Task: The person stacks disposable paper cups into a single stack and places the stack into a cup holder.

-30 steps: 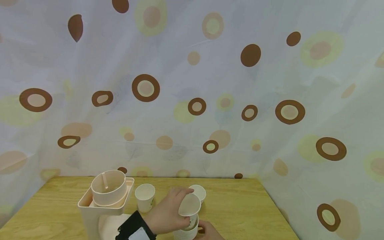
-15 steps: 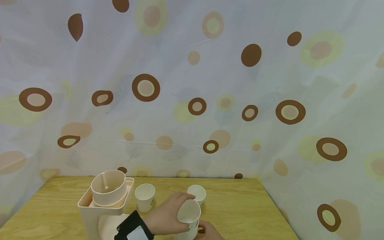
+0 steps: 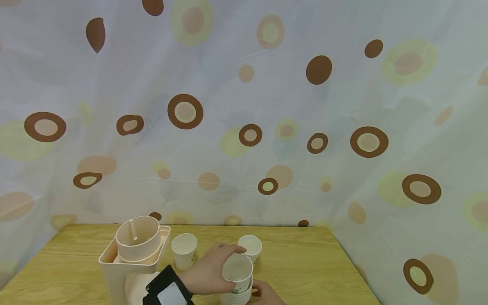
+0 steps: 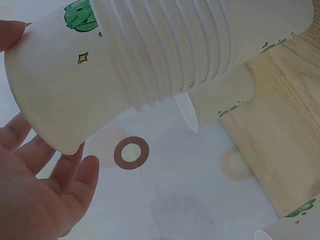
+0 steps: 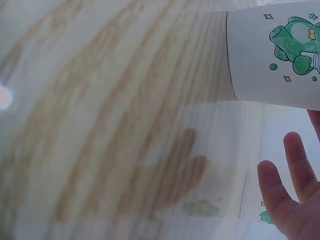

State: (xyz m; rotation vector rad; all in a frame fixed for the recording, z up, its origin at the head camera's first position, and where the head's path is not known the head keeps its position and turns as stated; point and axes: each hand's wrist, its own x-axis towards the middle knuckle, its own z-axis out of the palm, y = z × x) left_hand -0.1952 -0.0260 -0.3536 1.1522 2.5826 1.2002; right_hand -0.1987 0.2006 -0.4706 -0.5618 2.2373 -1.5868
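One top cup (image 3: 237, 270) sits partly inside the cup stack (image 3: 234, 299), its long way running up and down. The left hand (image 3: 210, 272), nearer, pinches its rim; the right hand (image 3: 267, 294), lower, holds the cup stack.

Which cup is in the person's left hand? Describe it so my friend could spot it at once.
On the wood-grain table, find the large beige container at the left, then look right to the stack of white cups at the front. The top cup, mouth up and gripped by the left hand, is yours. Unlike the two cups standing farther back, it sits above others.
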